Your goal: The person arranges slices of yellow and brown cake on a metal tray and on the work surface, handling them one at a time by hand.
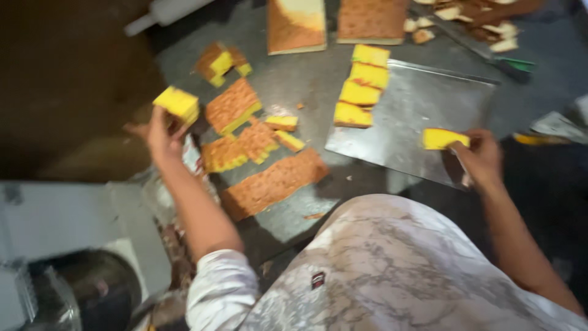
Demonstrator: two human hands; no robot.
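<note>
A dark bench [294, 79] carries the whole job, seen from above over the person's marbled shirt. On its right half lies a bare metal tray [422, 104], one corner pointing toward the person. Along the tray's left edge stands a row of four cut cake pieces [361, 86], yellow with brown crusts, set touching one after another. Two uncut cake slabs [337, 21] sit at the bench's far edge, and a long brown strip [275, 184] lies near the front edge. Between them, on the left half, are several smaller blocks [236, 125], some crust-up, some showing yellow, loosely scattered with crumbs around them. A heap of pale trimmings [471, 18] lies at the far right corner beside a long knife [490, 52].

The right hand [484, 159] grips one yellow piece [444, 138] over the tray's near edge. The left hand [160, 136], lifted past the bench's left edge, grips another yellow piece [177, 103].

Judging by this, the sorting is early: four pieces are lined up, two are in hand, and most of the cake is still on the bench, some uncut.
</note>
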